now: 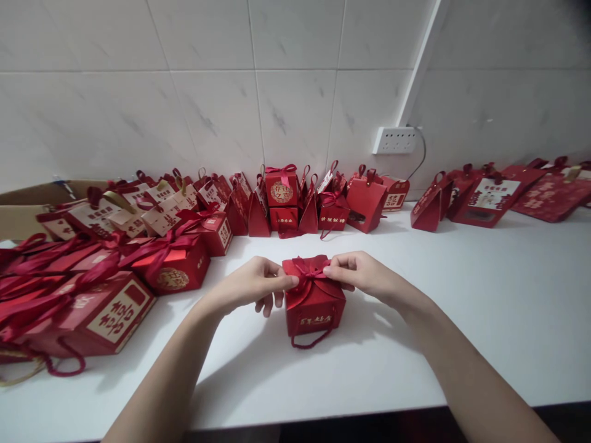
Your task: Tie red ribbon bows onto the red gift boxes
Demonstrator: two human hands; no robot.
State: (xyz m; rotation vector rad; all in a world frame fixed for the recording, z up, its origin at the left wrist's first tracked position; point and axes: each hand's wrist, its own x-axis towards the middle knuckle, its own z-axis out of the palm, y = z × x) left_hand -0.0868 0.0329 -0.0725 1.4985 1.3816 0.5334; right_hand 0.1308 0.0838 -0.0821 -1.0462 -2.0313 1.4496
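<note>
A small red gift box (316,311) with gold lettering stands upright on the white table, a cord handle hanging down its front. On its top is a dark red ribbon (310,271) tied in a bow. My left hand (265,283) is at the box's left side, thumb and forefinger pinching the ribbon's left part, the other fingers curled below. From the right, my right hand (353,271) pinches the bow's right part between thumb and fingers.
Larger ribboned red boxes (99,311) crowd the left side of the white table (369,381). Small red bags and boxes (353,206) line the tiled wall, with more bags (484,200) at the back right. A power strip (394,141) is on the wall.
</note>
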